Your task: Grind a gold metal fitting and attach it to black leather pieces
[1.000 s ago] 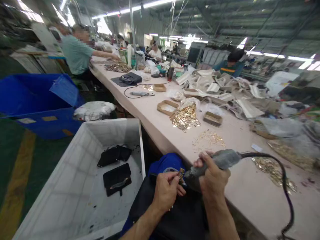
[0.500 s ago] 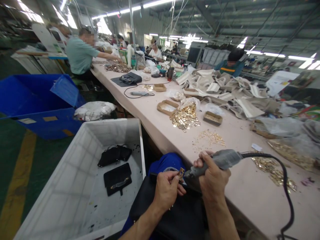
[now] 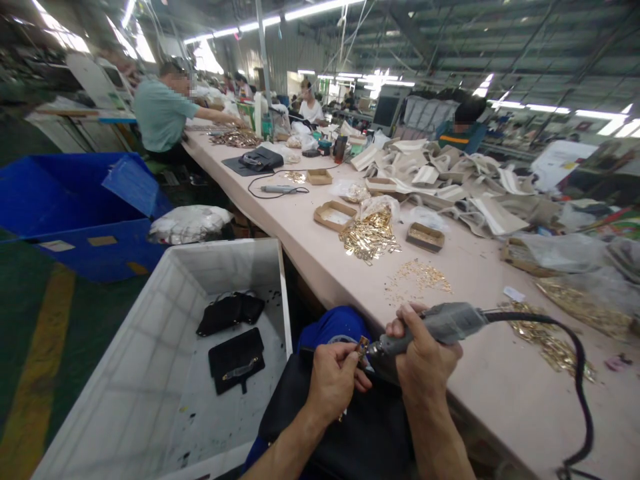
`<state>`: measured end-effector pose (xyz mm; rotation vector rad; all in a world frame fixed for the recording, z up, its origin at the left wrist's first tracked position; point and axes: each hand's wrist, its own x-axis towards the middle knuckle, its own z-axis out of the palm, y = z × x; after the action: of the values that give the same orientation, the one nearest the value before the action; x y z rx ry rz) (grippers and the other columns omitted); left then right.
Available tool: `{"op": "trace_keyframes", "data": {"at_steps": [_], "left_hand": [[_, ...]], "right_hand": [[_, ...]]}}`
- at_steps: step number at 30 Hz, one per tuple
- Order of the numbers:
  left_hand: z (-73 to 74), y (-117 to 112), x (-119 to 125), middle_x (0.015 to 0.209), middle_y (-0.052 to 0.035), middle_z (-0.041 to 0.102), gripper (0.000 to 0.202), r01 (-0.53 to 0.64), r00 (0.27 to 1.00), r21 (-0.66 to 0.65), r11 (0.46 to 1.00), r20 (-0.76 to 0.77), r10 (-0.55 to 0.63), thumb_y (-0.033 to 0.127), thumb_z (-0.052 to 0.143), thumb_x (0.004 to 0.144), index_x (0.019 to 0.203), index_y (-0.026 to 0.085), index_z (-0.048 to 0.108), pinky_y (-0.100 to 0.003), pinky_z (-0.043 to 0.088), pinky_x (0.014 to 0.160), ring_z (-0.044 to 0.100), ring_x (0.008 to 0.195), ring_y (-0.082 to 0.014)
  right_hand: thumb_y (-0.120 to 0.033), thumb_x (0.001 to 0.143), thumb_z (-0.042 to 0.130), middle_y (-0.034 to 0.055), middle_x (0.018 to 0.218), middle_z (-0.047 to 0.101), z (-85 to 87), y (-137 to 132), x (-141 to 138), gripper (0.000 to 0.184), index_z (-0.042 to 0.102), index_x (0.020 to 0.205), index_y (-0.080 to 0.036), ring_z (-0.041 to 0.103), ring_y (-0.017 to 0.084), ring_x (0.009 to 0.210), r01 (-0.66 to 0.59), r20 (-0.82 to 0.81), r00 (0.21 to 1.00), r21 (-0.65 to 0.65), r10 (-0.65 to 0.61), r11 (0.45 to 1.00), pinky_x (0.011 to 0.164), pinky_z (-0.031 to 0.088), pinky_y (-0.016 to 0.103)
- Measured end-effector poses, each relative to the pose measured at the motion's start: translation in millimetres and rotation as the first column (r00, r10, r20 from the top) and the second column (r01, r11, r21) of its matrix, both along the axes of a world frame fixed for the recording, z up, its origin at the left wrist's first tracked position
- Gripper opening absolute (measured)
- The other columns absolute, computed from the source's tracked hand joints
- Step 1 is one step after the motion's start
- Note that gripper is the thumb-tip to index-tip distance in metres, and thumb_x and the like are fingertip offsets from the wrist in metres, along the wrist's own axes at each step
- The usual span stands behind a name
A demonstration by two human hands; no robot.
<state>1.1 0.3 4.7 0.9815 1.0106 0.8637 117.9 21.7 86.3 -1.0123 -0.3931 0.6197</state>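
Observation:
Between the thumb and fingers of my left hand (image 3: 336,380) is a small gold metal plate (image 3: 363,345), held upright above a black bag (image 3: 370,427) on my lap. Closed round a grey corded electric screwdriver (image 3: 435,328) is my right hand (image 3: 425,357). The tool points left, its tip at the gold plate; whether it touches a screw there is too small to tell. A thick black cord (image 3: 580,373) loops from its back end down to the right.
A white bin (image 3: 175,250) on my left holds black bag pieces (image 3: 236,360). Gold hardware (image 3: 373,233), small gold parts (image 3: 423,275), and cardboard trays (image 3: 335,215) lie on the long table (image 3: 310,250). A blue bin (image 3: 100,247) stands farther left. Several people work beyond.
The screwdriver's back end has shifted slightly right and down, and its cord has swung a little right. Both hands keep their hold.

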Motion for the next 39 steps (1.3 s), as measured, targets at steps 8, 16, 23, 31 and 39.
{"op": "trace_keyframes", "data": {"at_steps": [8,16,23,31,39], "left_hand": [[4.4,0.1,-0.6,0.061,-0.0106,0.071,0.03,0.003,1.0,-0.032,0.999,0.029,-0.002,0.031,0.056,0.086,0.086,0.005,0.073,-0.021,0.057,0.048,0.071,0.05,-0.0181],[3.9,1.4,-1.3,0.076,-0.0103,0.075,0.029,0.023,0.998,-0.011,1.0,0.06,-0.022,0.022,0.054,0.078,0.091,0.007,0.075,-0.024,0.059,0.05,0.073,0.054,-0.0186],[7.0,-0.3,-1.9,0.055,-0.0059,0.07,0.03,0.02,1.0,-0.018,1.0,-0.019,-0.021,0.014,0.048,0.074,0.084,0.008,0.076,-0.023,0.055,0.049,0.067,0.046,-0.0156],[9.0,-8.7,-1.7,0.053,-0.0037,0.066,0.028,0.093,0.996,0.014,0.996,-0.008,-0.093,0.014,0.05,0.076,0.085,0.007,0.076,-0.019,0.048,0.045,0.06,0.042,-0.0112],[17.0,-22.8,-4.1,0.066,-0.0071,0.072,0.026,0.203,0.978,0.127,0.971,-0.075,-0.195,0.026,0.064,0.088,0.1,0.007,0.076,-0.022,0.056,0.054,0.069,0.054,-0.0149]], "right_hand": [[-0.02,0.074,0.089,-0.0017,0.063,0.061,1.6,-8.7,-12.0,0.03,0.065,0.093,-0.016,0.056,0.014,0.047,-0.031,0.115,0.993,0.024,0.028,0.999,0.049,0.048,0.028],[-0.03,0.077,0.087,0.0011,0.065,0.064,0.5,-14.4,-19.5,0.027,0.068,0.087,-0.014,0.055,0.013,0.047,-0.164,0.436,0.88,-0.094,0.188,0.982,0.043,0.047,0.027],[-0.028,0.065,0.092,0.0022,0.071,0.067,4.7,-10.8,-15.5,0.029,0.071,0.081,-0.017,0.059,0.015,0.059,-0.294,0.375,0.861,-0.185,0.344,0.938,0.048,0.05,0.026],[-0.024,0.078,0.083,0.0007,0.072,0.062,22.1,-25.9,8.9,0.014,0.07,0.082,-0.018,0.055,0.012,0.055,-0.64,0.443,0.631,-0.168,0.637,0.75,0.047,0.042,0.024],[-0.02,0.079,0.072,-0.0031,0.072,0.061,76.3,-45.8,68.2,0.012,0.066,0.089,-0.021,0.041,0.006,0.041,-0.434,0.27,0.888,0.222,0.373,0.873,0.044,0.038,0.024]]}}
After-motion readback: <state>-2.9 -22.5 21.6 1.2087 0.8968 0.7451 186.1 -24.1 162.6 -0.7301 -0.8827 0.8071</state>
